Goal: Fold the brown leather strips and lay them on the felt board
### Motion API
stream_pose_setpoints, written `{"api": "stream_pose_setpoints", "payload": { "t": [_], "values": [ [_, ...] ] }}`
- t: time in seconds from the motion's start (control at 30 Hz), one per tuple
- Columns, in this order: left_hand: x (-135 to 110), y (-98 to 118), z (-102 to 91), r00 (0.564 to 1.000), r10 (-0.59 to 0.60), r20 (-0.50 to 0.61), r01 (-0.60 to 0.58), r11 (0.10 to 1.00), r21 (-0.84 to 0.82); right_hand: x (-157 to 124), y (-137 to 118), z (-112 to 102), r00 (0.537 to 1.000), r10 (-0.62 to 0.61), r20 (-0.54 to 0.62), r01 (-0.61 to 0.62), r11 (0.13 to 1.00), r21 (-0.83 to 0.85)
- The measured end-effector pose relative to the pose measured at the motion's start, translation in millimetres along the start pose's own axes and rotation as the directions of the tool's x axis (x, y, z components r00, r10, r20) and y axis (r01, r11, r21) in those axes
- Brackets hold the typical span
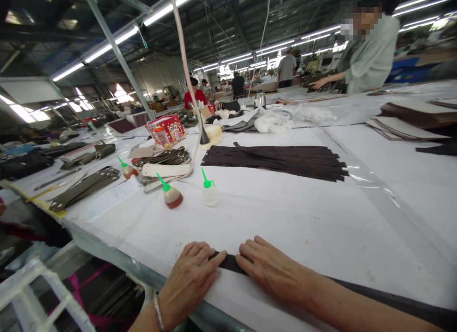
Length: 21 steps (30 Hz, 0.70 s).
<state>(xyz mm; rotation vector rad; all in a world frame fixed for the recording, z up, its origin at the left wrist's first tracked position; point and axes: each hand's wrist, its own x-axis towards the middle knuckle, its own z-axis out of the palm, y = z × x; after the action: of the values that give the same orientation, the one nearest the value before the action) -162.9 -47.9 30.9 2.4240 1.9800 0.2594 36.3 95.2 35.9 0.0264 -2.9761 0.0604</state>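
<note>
A long dark strip (pixel 230 262) lies along the near edge of the white table and runs off to the lower right. My left hand (pixel 193 277) presses on its left end, fingers bent and closed over it. Close beside it, my right hand (pixel 266 267) has its fingers curled down on the same strip, and my right forearm covers part of its length. A short piece of the strip shows between the hands. Farther back lies a bundle of similar dark strips (pixel 274 161).
Squeeze bottles with green nozzles stand left of centre, one with amber liquid (pixel 173 197) and a pale one (pixel 210 194). Behind them are stacked strap pieces (pixel 166 170) and a red box (pixel 167 128). Flat panels (pixel 414 117) lie right. A co-worker (pixel 371 51) stands across the table.
</note>
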Motion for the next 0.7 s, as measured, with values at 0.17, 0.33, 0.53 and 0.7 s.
{"api": "stream_pose_setpoints", "payload": {
  "t": [0.17,0.33,0.53,0.7],
  "values": [
    [1.4,4.6,0.9,1.0,0.0,0.012,-0.001,0.996,0.093,-12.6,2.1,-4.0,1.0,-0.002,0.007,0.002,1.0,-0.015],
    [2.2,4.1,0.8,0.999,0.03,-0.01,-0.028,0.985,0.173,-26.5,2.6,-9.0,1.0,0.008,0.014,-0.008,0.999,-0.032],
    [3.7,6.8,3.6,0.985,0.086,-0.152,-0.058,0.982,0.181,-41.5,6.1,-12.5,1.0,0.017,0.025,-0.016,0.999,-0.043],
    [10.1,9.5,0.7,0.986,0.16,-0.048,-0.157,0.985,0.069,-51.7,7.9,-15.2,1.0,0.019,0.017,-0.019,0.999,-0.04]
  ]
}}
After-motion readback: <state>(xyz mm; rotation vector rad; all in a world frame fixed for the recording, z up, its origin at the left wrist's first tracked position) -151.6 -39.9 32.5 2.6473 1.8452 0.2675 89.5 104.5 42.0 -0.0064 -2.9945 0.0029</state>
